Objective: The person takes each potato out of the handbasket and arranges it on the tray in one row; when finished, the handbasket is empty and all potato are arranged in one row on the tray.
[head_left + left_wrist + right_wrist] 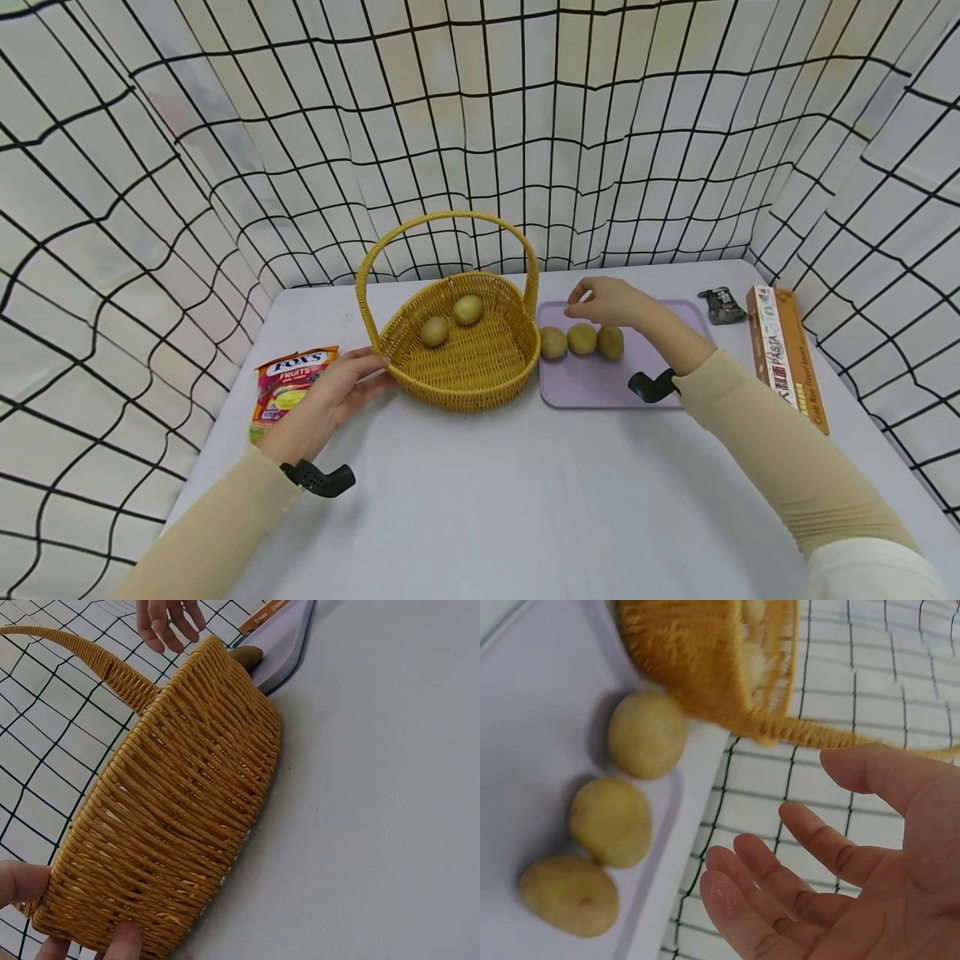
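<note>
A yellow wicker basket [468,398] with a tall arched handle holds two potatoes [468,310]. At its left end my left hand [348,383] grips it, thumb [26,882] at the rim and fingertips [125,937] against the woven side. My right hand [611,302] hovers over the purple tray [600,395], fingers loosely bent and holding nothing. Three potatoes [612,821] lie in a row on that tray, beside the basket. In the right wrist view, the right hand [832,877] has its thumb apart from its fingers.
A Fox's candy bag [288,383] lies left of the basket, partly behind the left forearm. Right of the tray are a small black packet [722,306] and a pasta box [787,354]. Black netting [480,125] over white cloth surrounds the table [480,500] at back and sides.
</note>
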`<state>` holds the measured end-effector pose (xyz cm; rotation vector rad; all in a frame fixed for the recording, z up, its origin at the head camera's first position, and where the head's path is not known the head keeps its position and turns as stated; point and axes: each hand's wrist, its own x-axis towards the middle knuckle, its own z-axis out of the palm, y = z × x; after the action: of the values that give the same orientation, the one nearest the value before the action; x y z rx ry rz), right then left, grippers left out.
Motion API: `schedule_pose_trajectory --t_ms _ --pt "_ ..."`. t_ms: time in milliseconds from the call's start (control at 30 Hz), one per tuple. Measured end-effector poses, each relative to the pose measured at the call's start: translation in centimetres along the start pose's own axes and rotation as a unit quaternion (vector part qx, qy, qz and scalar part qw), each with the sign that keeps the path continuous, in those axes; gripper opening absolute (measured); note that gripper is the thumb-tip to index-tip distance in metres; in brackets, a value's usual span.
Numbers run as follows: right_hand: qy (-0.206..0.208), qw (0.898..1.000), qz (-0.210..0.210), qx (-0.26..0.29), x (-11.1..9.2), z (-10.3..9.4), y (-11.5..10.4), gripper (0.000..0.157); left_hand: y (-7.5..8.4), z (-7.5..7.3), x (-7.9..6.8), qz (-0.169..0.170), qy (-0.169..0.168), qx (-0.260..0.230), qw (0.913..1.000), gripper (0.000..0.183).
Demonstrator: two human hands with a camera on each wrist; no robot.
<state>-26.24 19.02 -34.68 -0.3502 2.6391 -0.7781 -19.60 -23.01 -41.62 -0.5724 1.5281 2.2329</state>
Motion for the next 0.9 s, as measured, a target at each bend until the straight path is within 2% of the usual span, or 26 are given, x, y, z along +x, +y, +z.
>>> schedule_pose_trajectory --t_ms 133,300,633,900 --pt "0.002 1.000 -0.025 -0.017 -0.2 0.2 -1.3 0.039 0.0 0.1 0.2 0.001 0.003 0.018 0.9998 0.072" --pt "-0.001 0.999 -0.043 -0.023 0.0 0.7 -2.6 0.037 -0.2 0.0 0.1 0.010 -0.010 0.030 0.9994 0.070" --pt "-0.008 0.995 -0.095 -0.030 -0.4 1.2 -6.2 0.038 -0.1 -0.3 -0.5 0.011 -0.019 -0.013 0.9997 0.070" --pt "-0.019 0.991 -0.126 -0.037 0.2 1.9 -9.2 0.042 -0.2 -0.3 -0.5 0.016 -0.024 0.006 0.9996 0.069"
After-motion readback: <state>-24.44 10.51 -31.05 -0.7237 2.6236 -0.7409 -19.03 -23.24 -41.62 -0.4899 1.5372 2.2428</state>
